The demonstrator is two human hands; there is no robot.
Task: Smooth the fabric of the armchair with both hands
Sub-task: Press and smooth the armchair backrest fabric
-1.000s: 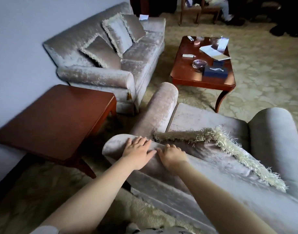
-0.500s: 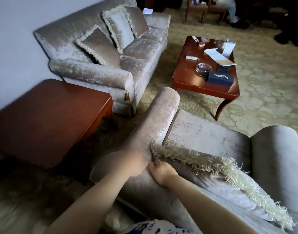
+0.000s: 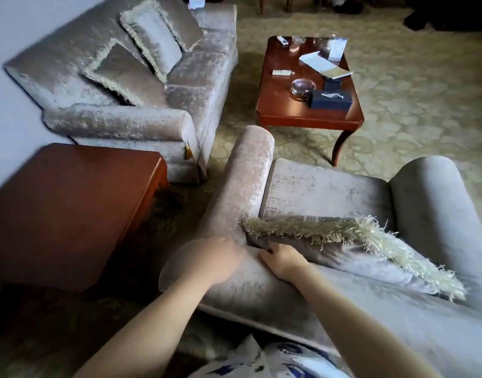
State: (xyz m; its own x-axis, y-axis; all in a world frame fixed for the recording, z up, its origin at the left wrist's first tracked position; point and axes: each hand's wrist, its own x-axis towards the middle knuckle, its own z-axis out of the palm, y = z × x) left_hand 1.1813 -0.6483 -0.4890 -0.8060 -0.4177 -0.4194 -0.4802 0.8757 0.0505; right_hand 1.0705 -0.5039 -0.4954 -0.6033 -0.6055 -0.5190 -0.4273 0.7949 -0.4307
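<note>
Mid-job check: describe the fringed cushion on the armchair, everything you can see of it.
The fringed cushion is grey, velvety-looking fabric edged with shaggy cream fringe. It stands tilted on the seat of the armchair, leaning back against the backrest, with one corner tucked by the left armrest. Its face is motion-blurred. The fingers of the right hand reach its near corner and seem to touch it, but the contact itself is hidden.

Carpet (image 3: 414,91) bears armchair (image 3: 316,186), sofa (image 3: 196,77), side table (image 3: 70,208), coffee table (image 3: 278,105).

No writing, label or number could be read; the papers (image 3: 320,64) on the counter (image 3: 275,105) were too blurred.
</note>
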